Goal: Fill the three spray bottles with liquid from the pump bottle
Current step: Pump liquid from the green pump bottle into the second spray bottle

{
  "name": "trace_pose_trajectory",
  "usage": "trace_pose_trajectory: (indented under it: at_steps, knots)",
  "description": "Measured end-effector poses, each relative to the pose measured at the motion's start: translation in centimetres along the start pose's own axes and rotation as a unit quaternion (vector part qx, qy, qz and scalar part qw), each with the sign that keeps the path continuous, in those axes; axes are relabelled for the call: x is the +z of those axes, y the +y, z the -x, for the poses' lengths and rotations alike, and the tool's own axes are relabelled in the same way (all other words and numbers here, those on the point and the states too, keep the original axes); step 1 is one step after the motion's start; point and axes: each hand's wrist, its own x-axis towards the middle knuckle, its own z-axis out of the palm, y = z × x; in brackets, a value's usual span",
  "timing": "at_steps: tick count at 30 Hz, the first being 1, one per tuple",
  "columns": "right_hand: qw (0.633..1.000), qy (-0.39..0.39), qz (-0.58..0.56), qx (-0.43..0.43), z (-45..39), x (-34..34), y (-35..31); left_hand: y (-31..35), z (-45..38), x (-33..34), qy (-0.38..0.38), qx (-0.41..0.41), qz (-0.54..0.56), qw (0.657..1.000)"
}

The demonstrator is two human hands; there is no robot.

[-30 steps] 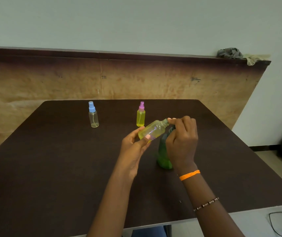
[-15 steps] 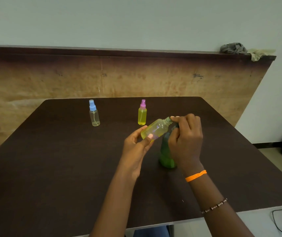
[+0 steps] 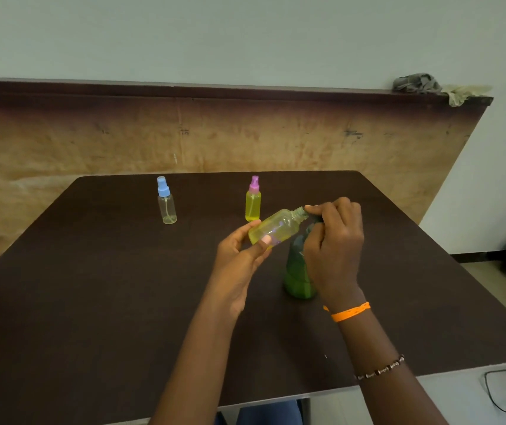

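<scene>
Pinched in the left hand (image 3: 239,256), an uncapped spray bottle (image 3: 276,228) tilts toward one o'clock; the right hand (image 3: 334,240) curls over the green pump bottle (image 3: 297,271). No readable labels.

A single head-worn view looks forward and down, close over the dark table (image 3: 92,302), facing the wall

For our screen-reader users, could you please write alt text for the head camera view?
A person's left hand holds an uncapped, tilted spray bottle of yellow liquid while the right hand grips the green pump bottle at its top. Two capped spray bottles, blue-topped and pink-topped, stand farther back on the dark table.
</scene>
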Motion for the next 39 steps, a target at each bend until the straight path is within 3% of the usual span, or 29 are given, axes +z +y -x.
trace_pose_trajectory:
  at_steps: [10, 17, 23, 30, 36, 39]
  knots:
    - [0.999, 0.037, 0.018, -0.019, 1.2, 1.1, 1.0, -0.3, 0.1, 0.3, 0.009, -0.010, 0.001, 1.000]
    - [0.998, -0.047, 0.034, 0.000, -1.1, -0.4, 0.0, -0.4, 0.2, 0.1, 0.004, -0.004, 0.011, 1.000]
    - [0.994, 0.012, 0.101, -0.033, 1.0, 0.7, 0.5, -0.9, 0.0, 0.2, 0.004, -0.018, 0.007, 1.000]
    - [0.993, -0.047, 0.086, -0.060, -1.5, -0.7, -0.4, -0.3, 0.1, 0.2, -0.001, -0.008, 0.014, 1.000]
    - [0.996, 0.029, 0.069, -0.052, 1.0, 0.8, 0.9, -0.3, 0.0, 0.2, 0.000, -0.010, 0.001, 1.000]
    - [0.995, 0.020, 0.080, -0.054, 0.6, 0.6, 1.1, -0.1, 0.1, 0.2, 0.000, -0.010, -0.005, 1.000]
